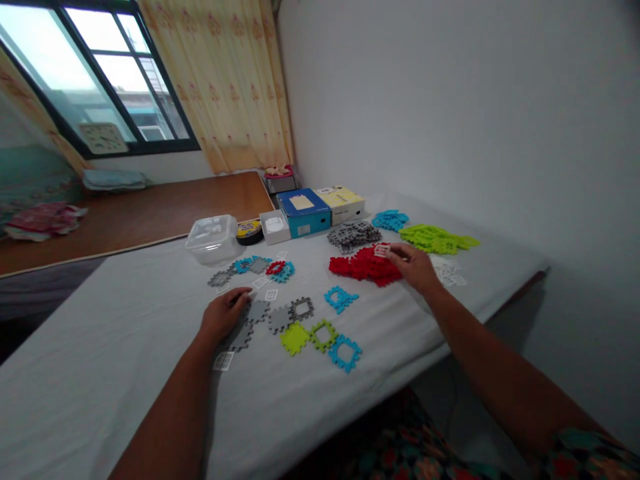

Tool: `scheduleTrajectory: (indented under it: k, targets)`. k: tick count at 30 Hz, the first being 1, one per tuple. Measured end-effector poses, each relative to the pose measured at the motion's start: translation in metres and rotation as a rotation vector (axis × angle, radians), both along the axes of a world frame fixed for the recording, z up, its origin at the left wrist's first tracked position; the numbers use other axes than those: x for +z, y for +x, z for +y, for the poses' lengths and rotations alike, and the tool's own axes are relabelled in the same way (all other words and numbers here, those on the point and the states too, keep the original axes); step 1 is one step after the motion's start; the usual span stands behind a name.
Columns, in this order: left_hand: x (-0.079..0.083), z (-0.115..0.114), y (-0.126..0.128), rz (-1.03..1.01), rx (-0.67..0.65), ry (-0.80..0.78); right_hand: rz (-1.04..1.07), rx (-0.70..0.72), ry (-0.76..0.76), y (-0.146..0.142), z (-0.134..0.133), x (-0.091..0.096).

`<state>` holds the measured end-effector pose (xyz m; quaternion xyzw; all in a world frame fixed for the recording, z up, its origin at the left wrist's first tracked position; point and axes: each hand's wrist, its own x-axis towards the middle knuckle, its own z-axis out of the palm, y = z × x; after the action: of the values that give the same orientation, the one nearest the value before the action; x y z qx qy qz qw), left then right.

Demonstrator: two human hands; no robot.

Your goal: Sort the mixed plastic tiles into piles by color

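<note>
My right hand (413, 265) pinches a small white lattice window piece (382, 250) above the right part of a red pile of interlocking tiles (364, 265). On the cloth, my left hand (226, 315) rests with its fingers curled, beside joined grey tiles (259, 311); whether anything is in those fingers is hidden. To its right lie a grey frame tile (302, 300), a lime tile (295, 339), a green frame tile (315, 341) and a blue frame tile (354, 360). A white lattice piece (223, 361) lies near my left wrist. Beyond that hand is a row of grey, blue and red tiles (259, 265).
Behind the red pile are grey tiles (353, 235), blue tiles (390, 220) and lime tiles (437, 239). White pieces (450, 272) lie beside my right wrist. At the back stand a clear plastic tub (213, 237), a round black-and-yellow container (249, 233) and a blue box (304, 212).
</note>
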<state>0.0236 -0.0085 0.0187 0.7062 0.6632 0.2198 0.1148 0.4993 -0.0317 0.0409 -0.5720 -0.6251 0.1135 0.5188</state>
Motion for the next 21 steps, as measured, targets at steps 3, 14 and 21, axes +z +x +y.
scheduleTrajectory:
  k: [3, 14, 21]
  targets:
    - [-0.001, 0.0, 0.0, 0.014, 0.013, 0.01, -0.015, -0.216, -0.023, 0.059, -0.004, -0.007]
    - [-0.005, 0.001, -0.001, 0.061, 0.001, 0.013, -0.464, -0.231, 0.013, 0.039, -0.027, -0.018]
    - [-0.003, -0.003, 0.002, 0.036, -0.018, 0.019, -0.677, 0.37, -0.073, -0.091, -0.032, -0.013]
